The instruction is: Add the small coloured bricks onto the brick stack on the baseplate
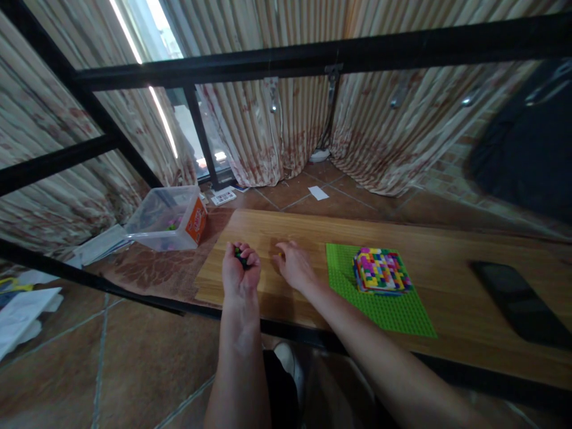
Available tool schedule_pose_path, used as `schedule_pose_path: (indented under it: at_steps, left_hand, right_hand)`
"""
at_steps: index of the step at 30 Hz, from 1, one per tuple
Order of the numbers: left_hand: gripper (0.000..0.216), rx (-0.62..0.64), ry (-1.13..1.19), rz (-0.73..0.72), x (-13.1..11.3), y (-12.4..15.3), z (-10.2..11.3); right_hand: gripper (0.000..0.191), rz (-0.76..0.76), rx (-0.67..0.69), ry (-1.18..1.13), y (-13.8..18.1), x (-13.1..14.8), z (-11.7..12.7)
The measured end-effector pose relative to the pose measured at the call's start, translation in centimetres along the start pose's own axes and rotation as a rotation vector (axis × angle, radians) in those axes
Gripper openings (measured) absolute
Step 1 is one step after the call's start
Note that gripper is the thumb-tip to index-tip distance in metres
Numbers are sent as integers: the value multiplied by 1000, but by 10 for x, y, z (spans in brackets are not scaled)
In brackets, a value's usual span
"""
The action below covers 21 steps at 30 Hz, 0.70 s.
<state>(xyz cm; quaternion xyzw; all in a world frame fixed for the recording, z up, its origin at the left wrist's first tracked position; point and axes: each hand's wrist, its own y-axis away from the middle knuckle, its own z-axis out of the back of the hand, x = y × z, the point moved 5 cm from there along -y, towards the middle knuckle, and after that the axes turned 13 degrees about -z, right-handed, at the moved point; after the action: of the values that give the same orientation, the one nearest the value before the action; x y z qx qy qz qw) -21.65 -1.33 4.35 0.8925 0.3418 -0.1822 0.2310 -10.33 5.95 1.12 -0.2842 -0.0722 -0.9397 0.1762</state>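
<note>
My left hand [241, 265] is turned palm up over the wooden bench top, its fingers curled around several small dark and green toy bricks [242, 257]. To its right, my right hand [292, 265] is low over the wood, thumb and fingers bent toward each other. A tiny yellow toy brick [281, 254] shows at its fingertips, partly hidden. Right of that hand lies a green studded baseplate [342, 286]. On the baseplate stands a block built of many-coloured toy bricks [382, 271], touched by neither hand.
A clear plastic box [163, 235] with an orange label and a few bricks stands beyond the bench's left end. A dark phone-like slab [521, 301] lies at the right on the bench top [451, 250]. A black metal bar [277, 58] crosses above; papers [27, 316] lie at lower left.
</note>
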Motion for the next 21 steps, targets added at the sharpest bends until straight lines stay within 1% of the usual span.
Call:
schedule_pose_path:
  at_steps: [2, 4, 8, 10, 12, 15, 18, 21]
  left_hand:
    - [36, 14, -19, 15, 4, 1, -3]
    - [37, 13, -18, 35, 9, 1, -6]
    - [40, 53, -25, 53, 17, 3, -16]
    - [40, 81, -45, 61, 21, 4, -21]
    - [40, 104, -72, 74, 27, 8, -26]
    - [40, 131, -117, 93, 39, 16, -34]
    - [40, 145, -184, 126, 59, 27, -41]
    - [38, 155, -262, 190, 88, 39, -46]
  right_hand:
    - [21, 4, 25, 33, 1, 2, -6]
    - [21, 8, 31, 27, 2, 3, -6]
    - [14, 28, 22, -12, 12, 0, 9]
    - [15, 21, -6, -68, 24, -2, 22]
    - [14, 28, -13, -299, 41, -5, 40]
    - [7, 78, 31, -583, 65, -11, 67]
    - [8, 101, -23, -773, 80, -27, 95]
    - [9, 106, -119, -840, 87, -52, 117]
